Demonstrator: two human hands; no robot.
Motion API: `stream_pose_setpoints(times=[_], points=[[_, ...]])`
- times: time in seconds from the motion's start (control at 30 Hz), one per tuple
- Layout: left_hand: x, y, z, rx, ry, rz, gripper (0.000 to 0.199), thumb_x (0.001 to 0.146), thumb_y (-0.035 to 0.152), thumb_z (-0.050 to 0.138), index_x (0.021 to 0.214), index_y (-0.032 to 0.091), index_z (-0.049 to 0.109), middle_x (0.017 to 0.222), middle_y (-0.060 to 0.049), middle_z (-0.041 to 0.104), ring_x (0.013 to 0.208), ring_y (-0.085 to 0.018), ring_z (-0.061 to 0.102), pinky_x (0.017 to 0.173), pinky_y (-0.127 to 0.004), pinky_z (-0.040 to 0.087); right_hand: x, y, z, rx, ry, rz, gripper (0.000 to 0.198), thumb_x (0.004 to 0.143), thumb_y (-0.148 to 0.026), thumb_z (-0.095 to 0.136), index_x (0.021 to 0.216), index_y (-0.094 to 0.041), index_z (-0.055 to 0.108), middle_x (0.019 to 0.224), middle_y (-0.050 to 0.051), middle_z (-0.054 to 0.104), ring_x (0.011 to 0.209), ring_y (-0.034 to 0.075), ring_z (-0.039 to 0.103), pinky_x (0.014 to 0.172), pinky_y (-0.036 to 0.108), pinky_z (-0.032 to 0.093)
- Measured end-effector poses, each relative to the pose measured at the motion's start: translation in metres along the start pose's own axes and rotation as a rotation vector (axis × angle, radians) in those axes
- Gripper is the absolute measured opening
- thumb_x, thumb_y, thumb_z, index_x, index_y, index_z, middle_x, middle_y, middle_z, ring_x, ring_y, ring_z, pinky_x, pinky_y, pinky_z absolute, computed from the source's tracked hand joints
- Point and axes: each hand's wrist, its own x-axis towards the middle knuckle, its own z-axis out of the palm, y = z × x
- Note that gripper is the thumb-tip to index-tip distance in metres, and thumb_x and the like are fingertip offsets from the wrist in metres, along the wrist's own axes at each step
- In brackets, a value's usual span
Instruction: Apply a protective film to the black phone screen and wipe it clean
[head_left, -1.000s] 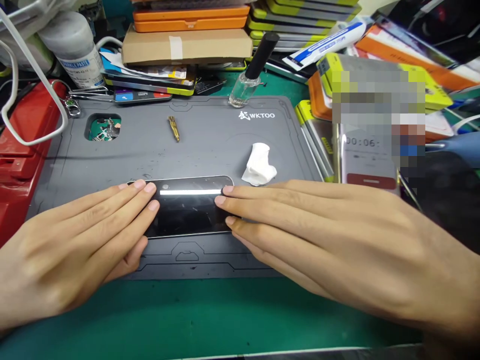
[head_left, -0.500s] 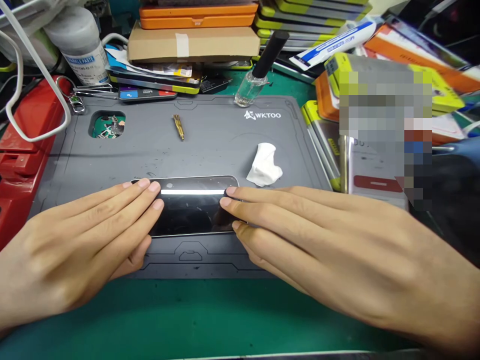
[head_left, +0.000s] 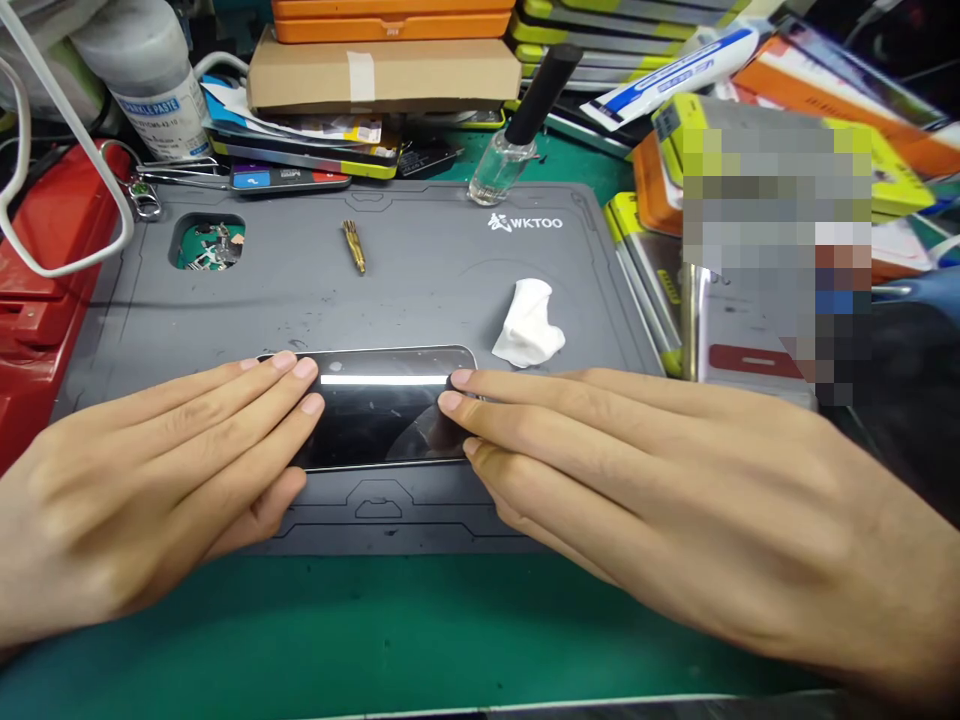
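Observation:
A smartphone (head_left: 375,425) with a dark, glossy screen lies lengthwise on the grey work mat (head_left: 285,290), a bright strip of light reflected across its glass. Over its left end is my left hand (head_left: 187,480), fingers close together on the glass and thumb by the near edge. My right hand (head_left: 645,480) grips the right end, fingertips pressed on the screen and its edge. Both ends of the phone are hidden beneath my fingers. Just beyond the right end sits a crumpled white tissue (head_left: 527,325).
Gold screwdriver bits (head_left: 353,247) lie on the mat. At its far edge stands a small glass bottle (head_left: 500,168) with a black cap. Small metal parts (head_left: 214,247) fill a recess at left. Boxes (head_left: 382,75) are stacked behind; a red case (head_left: 45,300) borders the left side.
Both hands stay on the phone with almost the same hold. The whole scene has shifted slightly upward in view, and the reflection in the screen's right part differs.

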Motion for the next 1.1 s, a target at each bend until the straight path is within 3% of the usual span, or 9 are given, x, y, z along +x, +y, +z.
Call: stream_pose_setpoints(times=[0.3,0.53,0.67,0.83,1.1], points=[[0.003,0.000,-0.001,0.024,0.054,0.055,0.066,0.104,0.034,0.069,0.165,0.030,0.044,0.164,0.003,0.056,0.143,-0.024,0.064,0.135,-0.037,0.042,-0.001,0.001,-0.002,0.016,-0.010,-0.004,0.027,0.106,-0.010,0.053,0.097,-0.013,0.078,0.118,0.015,0.082,0.114,0.032,0.078,0.093,0.045,0.066],[0.006,0.004,-0.003,-0.038,0.051,-0.039,0.065,0.102,0.040,0.073,0.162,0.039,0.048,0.159,0.009,0.061,0.139,-0.025,0.067,0.131,-0.041,0.049,-0.004,-0.001,0.001,0.031,-0.013,0.015,0.031,0.107,-0.009,0.050,0.097,-0.016,0.078,0.117,0.015,0.082,0.115,0.033,0.077,0.095,0.046,0.065],[0.010,0.005,-0.004,-0.037,0.059,-0.040,0.061,0.105,0.045,0.067,0.162,0.037,0.048,0.160,0.007,0.061,0.145,-0.025,0.062,0.130,-0.043,0.050,-0.006,-0.002,0.001,0.025,0.001,0.028,0.029,0.108,-0.011,0.050,0.099,-0.018,0.077,0.118,0.013,0.082,0.119,0.032,0.076,0.095,0.047,0.065],[0.013,0.007,-0.001,-0.054,0.039,-0.105,0.052,0.105,0.048,0.066,0.153,0.032,0.057,0.170,0.002,0.050,0.151,-0.029,0.056,0.132,-0.046,0.047,-0.006,0.002,0.000,0.044,-0.004,0.001,0.030,0.108,-0.010,0.049,0.099,-0.016,0.077,0.115,0.015,0.083,0.117,0.034,0.077,0.091,0.047,0.065],[0.007,0.005,0.000,-0.052,0.004,-0.154,0.061,0.105,0.056,0.062,0.160,0.034,0.049,0.170,0.004,0.050,0.146,-0.028,0.062,0.133,-0.045,0.045,-0.005,0.001,-0.001,0.057,0.003,0.029,0.033,0.108,-0.008,0.049,0.092,-0.020,0.076,0.111,0.011,0.082,0.115,0.030,0.077,0.090,0.043,0.067]])
